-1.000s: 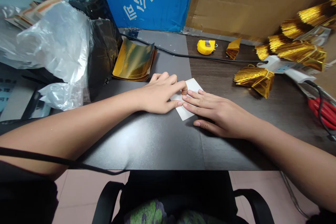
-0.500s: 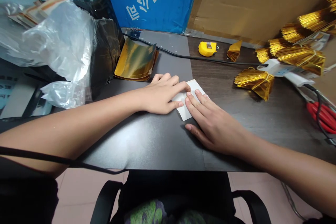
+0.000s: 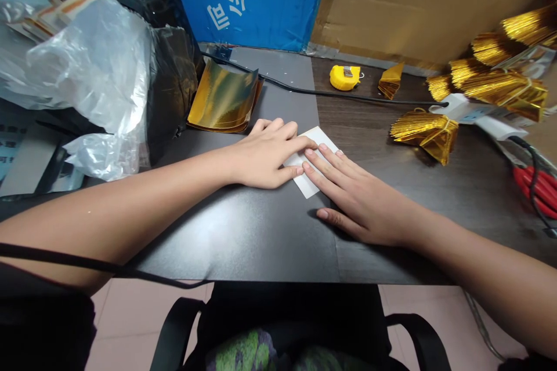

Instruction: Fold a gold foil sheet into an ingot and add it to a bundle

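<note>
A small white sheet of folded paper point(image 3: 308, 184) lies flat on the dark desk, partly covered by my hands. My left hand point(image 3: 267, 153) rests at its left side, with the thumb and index fingertip pressing on the paper and spaced apart. Its other fingers are bent down against the desk. Stretched flat across the right part of the paper are the fingers of my right hand point(image 3: 354, 194), and its thumb lies apart on the desk. Both hands are open. Behind my left hand sits a stack of gold foil paper point(image 3: 224, 98).
A yellow tape measure point(image 3: 345, 77), a folded gold piece point(image 3: 390, 80) and pleated gold foil bundles point(image 3: 429, 132) lie toward the back right. A black cable point(image 3: 322, 93) crosses to a white power strip point(image 3: 456, 108). Red-handled scissors point(image 3: 535, 188) lie right; plastic bags point(image 3: 104, 69) stand left.
My right hand has slid slightly, its thumb now further right and its fingertips a little further left on the paper. The paper lies flatter. My left hand stays nearly still.
</note>
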`<state>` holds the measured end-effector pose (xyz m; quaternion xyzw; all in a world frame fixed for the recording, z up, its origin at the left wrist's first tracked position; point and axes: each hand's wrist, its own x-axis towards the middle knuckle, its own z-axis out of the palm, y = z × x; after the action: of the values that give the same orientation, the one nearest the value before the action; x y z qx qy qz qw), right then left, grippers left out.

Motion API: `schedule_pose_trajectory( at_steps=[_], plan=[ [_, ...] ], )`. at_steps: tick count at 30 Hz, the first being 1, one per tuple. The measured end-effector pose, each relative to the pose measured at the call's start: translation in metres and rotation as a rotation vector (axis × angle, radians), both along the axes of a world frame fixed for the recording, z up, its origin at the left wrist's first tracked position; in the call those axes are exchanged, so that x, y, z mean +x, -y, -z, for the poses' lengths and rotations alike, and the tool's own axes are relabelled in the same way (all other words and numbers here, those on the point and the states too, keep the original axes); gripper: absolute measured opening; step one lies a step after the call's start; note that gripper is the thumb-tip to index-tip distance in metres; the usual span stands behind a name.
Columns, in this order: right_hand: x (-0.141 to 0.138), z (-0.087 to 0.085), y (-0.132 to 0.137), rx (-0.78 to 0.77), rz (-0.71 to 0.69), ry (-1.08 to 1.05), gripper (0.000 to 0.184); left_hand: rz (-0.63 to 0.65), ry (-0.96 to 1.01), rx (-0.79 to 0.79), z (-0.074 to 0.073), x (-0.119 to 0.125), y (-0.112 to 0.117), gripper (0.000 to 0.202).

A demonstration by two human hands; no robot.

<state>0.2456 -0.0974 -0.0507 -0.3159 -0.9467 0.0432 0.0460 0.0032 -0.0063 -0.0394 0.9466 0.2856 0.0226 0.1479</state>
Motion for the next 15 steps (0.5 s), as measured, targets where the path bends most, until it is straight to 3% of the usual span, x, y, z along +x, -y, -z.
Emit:
schedule_pose_trajectory(
  at_steps=[6, 11, 15],
  plan=[
    [-0.003, 0.000, -0.009, 0.051, 0.041, -0.113, 0.051, -0.029, 0.110, 0.056, 0.002, 0.000, 0.001, 0.043],
    [-0.013, 0.003, -0.015, 0.147, 0.124, -0.310, 0.025, 0.087, 0.191, 0.033, 0.005, 0.001, 0.000, 0.040],
    [-0.016, -0.005, -0.021, 0.098, 0.192, -0.276, 0.024, 0.107, 0.200, 0.016, 0.007, 0.000, 0.000, 0.039]
  ],
)
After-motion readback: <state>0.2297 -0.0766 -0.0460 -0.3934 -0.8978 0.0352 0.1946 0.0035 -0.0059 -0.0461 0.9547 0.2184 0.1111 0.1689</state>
